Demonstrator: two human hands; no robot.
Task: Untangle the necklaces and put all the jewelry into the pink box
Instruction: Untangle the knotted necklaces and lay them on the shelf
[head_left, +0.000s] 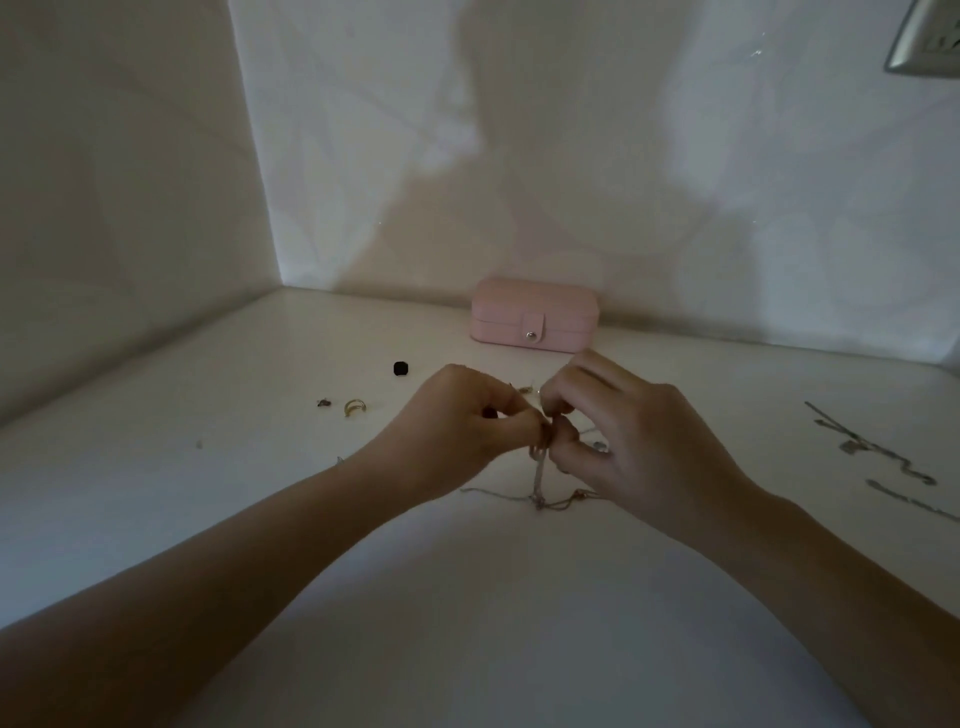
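Untangling in progress. Left hand (457, 415) and right hand (623, 431) are both pinching the chains (540, 478) at mid-table, with the knot trailing below the fingertips. Box (535, 318) is sitting shut by the back wall, well apart. Ring (355, 407) and a separate chain (872, 452) are lying loose, not yet boxed.

Thin silvery necklaces (538, 483) in a knotted tangle, pink box (535, 318) snapped shut beyond them.

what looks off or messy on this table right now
The chains pinched between the left hand and right hand are knotted together. A gold ring and a silver necklace lie loose on the table, and the pink box is shut.
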